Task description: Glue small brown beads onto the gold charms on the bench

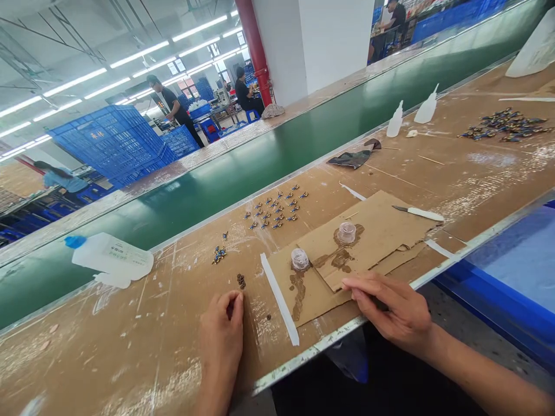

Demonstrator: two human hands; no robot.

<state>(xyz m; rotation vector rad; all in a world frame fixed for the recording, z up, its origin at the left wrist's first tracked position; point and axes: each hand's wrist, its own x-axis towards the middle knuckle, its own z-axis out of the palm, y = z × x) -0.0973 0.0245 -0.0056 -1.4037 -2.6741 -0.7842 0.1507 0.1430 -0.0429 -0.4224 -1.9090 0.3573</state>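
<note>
My left hand (223, 332) rests on the table with its fingers curled and thumb drawn in. Just beyond its fingertips sits a small cluster of dark brown pieces (241, 281), and one loose brown piece (268, 316) lies to its right. My right hand (392, 309) hovers at the near edge of the cardboard sheet (381, 225), thumb and forefinger brought together. Whatever either hand may hold is too small or hidden to make out. Two small clear plastic cups (347, 232) stand on the cardboard amid wet brown stains.
Small blue-and-gold parts (277, 208) stand spread out, with a little pile (219, 254) nearer and a larger heap (505, 124) far right. A white-handled knife (418, 213) lies on the cardboard. Also present are a large bottle (113, 257), two squeeze bottles (394, 120), a cloth (355, 156) and a green conveyor belt (260, 156).
</note>
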